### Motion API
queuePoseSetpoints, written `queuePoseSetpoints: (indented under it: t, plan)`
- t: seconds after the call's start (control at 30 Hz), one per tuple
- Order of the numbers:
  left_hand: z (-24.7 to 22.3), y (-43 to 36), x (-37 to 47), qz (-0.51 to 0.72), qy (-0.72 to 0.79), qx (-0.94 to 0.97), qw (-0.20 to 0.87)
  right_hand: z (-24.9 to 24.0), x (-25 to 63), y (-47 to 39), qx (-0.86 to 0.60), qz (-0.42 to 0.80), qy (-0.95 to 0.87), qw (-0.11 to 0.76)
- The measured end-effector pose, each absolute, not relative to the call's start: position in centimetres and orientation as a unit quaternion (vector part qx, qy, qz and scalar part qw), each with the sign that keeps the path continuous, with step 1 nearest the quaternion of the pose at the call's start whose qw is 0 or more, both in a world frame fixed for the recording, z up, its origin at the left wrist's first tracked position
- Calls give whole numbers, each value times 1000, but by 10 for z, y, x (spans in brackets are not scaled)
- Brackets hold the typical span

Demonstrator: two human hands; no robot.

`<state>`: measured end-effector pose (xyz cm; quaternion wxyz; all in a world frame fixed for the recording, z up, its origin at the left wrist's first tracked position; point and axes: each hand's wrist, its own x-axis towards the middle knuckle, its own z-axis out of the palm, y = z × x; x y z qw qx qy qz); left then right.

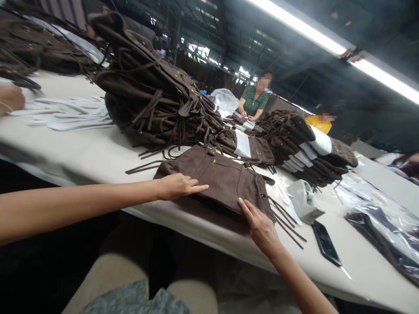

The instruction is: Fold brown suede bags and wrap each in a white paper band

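Note:
A dark brown handbag (216,174) lies flat at the table's front edge, thin straps trailing from both sides. My left hand (176,186) closes on its near left edge, index finger stretched along the surface and thumb hidden. On the near right edge, my right hand (262,226) grips the bag with its fingers on top; what lies under them is hidden. Just behind this bag is another brown bag (260,148) with a white band (242,145) around it.
A tall heap of brown bags (147,96) stands at left behind white strips (65,113). Banded bags (304,148) are stacked at right. Nearby are a tape dispenser-like white object (304,200), a phone (326,243) and plastic-wrapped items (386,226). A person (253,100) works across the table (98,152).

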<state>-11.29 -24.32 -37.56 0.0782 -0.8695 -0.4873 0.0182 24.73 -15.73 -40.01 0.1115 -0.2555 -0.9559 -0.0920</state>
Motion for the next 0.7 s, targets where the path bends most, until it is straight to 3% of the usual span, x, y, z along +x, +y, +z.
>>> queuePoseSetpoints:
  t: [0.13, 0.23, 0.4, 0.53, 0.6, 0.7]
  plan:
    - [-345, -251, -135, -38, -460, -887, 9, -380, 258, -167, -225, -55, -958, 169]
    - [-366, -264, -146, -41, -463, -885, 19, -395, 266, -173, -204, -16, -964, 172]
    - [-423, -285, -145, -6, -510, -855, 96, -424, 265, -188, -267, 4, -960, 88]
    - [-422, -286, -141, 3, -497, -859, 123, -386, 254, -204, -291, 5, -957, 6]
    - [-416, -285, -140, 7, -486, -864, 130, -350, 244, -213, -290, -6, -957, 33]
    - [-415, -285, -139, -1, -480, -864, 150, -295, 225, -225, -270, -57, -945, 177]
